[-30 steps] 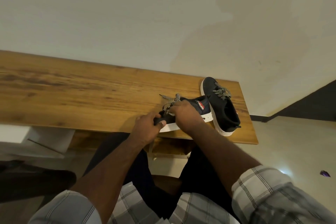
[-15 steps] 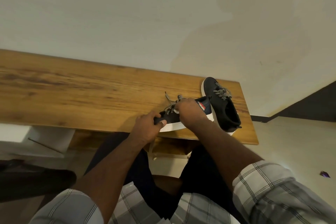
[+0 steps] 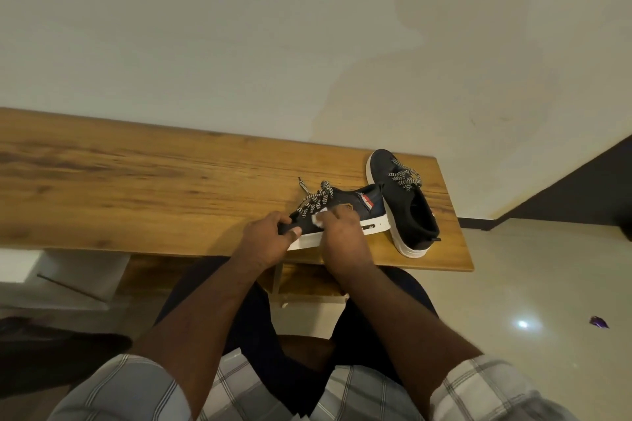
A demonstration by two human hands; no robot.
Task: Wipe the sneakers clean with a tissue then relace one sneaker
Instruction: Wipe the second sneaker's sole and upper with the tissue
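A dark navy sneaker (image 3: 367,207) with a white sole and black-and-white laces lies sideways at the front edge of the wooden table (image 3: 136,188). My left hand (image 3: 270,236) grips its toe end. My right hand (image 3: 342,232) presses a small white tissue (image 3: 319,220) against the side of the shoe below the laces. The second sneaker (image 3: 407,205) stands to the right, toe pointing away, laced, touching the first shoe's heel.
The table ends just right of the second sneaker, over a pale tiled floor (image 3: 547,284). A white wall runs behind the table. A small purple scrap (image 3: 598,321) lies on the floor at right. White shelf parts (image 3: 68,270) sit under the table at left.
My right hand has slid along the sneaker's side toward the toe, and the white tissue now shows under its fingers. The left hand keeps its hold on the toe.
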